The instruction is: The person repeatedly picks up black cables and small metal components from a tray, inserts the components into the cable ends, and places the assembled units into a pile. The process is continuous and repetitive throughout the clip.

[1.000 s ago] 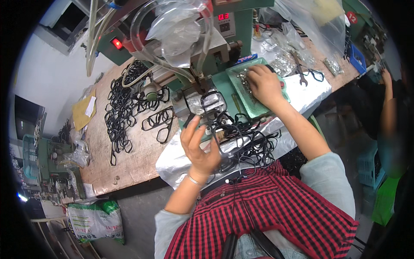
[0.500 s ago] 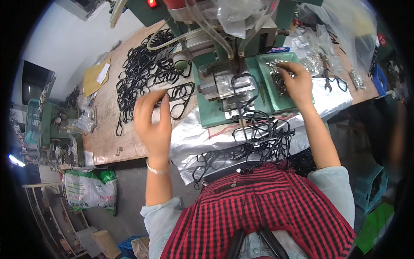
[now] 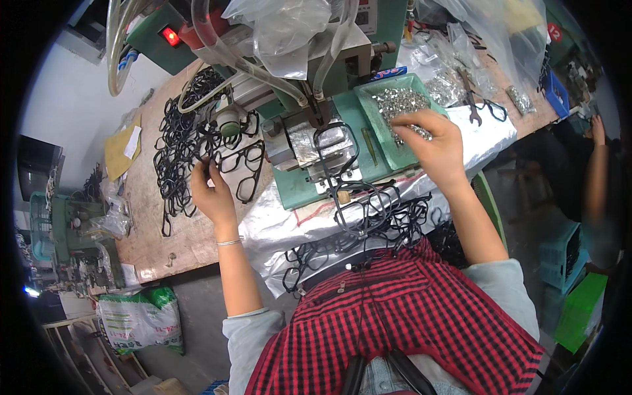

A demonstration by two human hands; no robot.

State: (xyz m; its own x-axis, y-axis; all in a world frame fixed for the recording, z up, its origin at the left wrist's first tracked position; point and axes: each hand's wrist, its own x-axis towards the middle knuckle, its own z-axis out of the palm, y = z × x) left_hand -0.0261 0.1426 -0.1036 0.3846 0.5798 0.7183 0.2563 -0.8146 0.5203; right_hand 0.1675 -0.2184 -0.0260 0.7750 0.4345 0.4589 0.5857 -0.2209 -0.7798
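My left hand (image 3: 214, 195) reaches to the edge of a pile of black eyeglass frames (image 3: 176, 155), thumb and forefinger apart at the dark plastic. Beside its fingertips lies a single eyeglass frame (image 3: 252, 157). Over the green tray (image 3: 366, 105) of small shiny metal parts (image 3: 399, 101), my right hand (image 3: 438, 148) dips with thumb and forefinger spread, a gap between them. Anything tiny at those tips is too small to make out. Another black frame (image 3: 356, 148) stands at the machine's metal fixture (image 3: 322, 146), touched by neither hand.
Clear tubes (image 3: 253, 76) hang from the green machine (image 3: 388, 29). More black frames (image 3: 375, 220) are heaped on silver sheeting (image 3: 263, 227) before the apron. A wrench (image 3: 471, 99) and bagged parts (image 3: 520, 100) lie at right. Another person's arm (image 3: 597, 171) shows far right.
The view has turned, shifting the bench leftward. My left hand has moved to the pile's edge, left of the single frame. My right hand has come to the tray's nearer part.
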